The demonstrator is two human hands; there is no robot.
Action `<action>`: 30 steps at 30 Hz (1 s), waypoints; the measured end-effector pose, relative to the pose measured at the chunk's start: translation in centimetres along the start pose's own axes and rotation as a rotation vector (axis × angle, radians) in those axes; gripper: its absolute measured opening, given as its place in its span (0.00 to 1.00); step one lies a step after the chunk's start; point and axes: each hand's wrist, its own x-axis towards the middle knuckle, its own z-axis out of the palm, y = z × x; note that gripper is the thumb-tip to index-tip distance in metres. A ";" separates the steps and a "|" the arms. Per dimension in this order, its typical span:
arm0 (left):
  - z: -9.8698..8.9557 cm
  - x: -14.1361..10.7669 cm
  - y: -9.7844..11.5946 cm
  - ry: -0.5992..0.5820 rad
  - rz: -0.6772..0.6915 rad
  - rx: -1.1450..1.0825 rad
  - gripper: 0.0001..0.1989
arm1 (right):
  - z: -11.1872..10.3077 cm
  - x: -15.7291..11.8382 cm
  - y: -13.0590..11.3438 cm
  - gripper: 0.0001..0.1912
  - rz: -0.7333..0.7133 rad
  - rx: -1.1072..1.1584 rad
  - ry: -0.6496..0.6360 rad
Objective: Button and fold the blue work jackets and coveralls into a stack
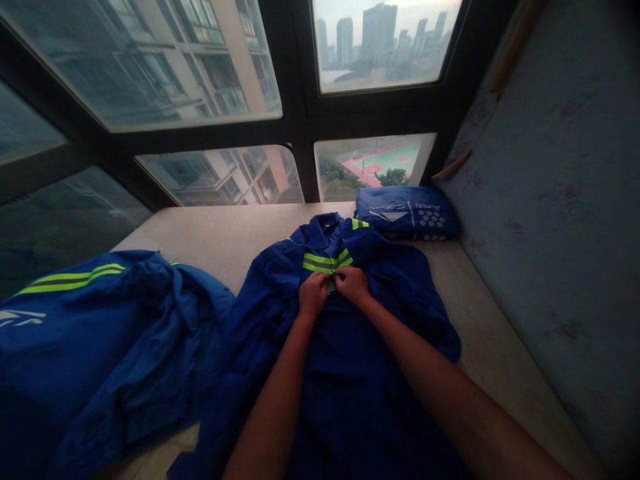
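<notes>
Blue jacket (345, 373) is laid front up on the surface (215, 227), directly under both hands, collar (320, 233) just beyond them, body running back beneath the forearms. Jacket front is pinched near the centre line by left hand (313, 294) and right hand (351, 285), fingertips close together, just below the yellow-green stripe (320, 264). Pale patch between the fingertips, too small to identify. Progress, as judged: spreading out is done, stripe halves are brought almost together above the hands; front below the hands is too dark to tell whether fastened. Sleeves are left out to either side of the hands, not folded in. Folded blue bundle (407, 210), beyond and right of right hand, looks finished. Second blue garment (150, 333), left of left hand, is left loose and rumpled, untouched by either hand.
</notes>
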 end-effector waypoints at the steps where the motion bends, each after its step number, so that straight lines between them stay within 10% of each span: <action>1: -0.1 -0.2 0.1 -0.007 -0.001 -0.011 0.12 | 0.0 0.1 0.0 0.11 0.018 0.016 0.011; 10: -4.0 -2.2 1.3 0.151 -0.089 -0.184 0.11 | -2.0 0.8 -0.5 0.09 0.085 0.309 0.066; 18: -18.7 0.0 -3.8 0.636 -0.396 -0.542 0.16 | -17.6 3.4 5.3 0.28 0.165 0.646 0.396; 21: -21.4 -2.6 -5.6 0.663 -0.447 -0.756 0.19 | -20.9 1.8 9.2 0.28 0.097 0.831 0.520; 26: -17.2 -12.5 -8.4 0.324 -0.642 -0.219 0.29 | -17.0 -5.4 12.9 0.22 0.151 0.271 0.431; 30: -11.6 -18.2 -6.9 0.182 -0.494 0.031 0.36 | -10.8 -10.0 9.3 0.15 0.103 0.089 0.293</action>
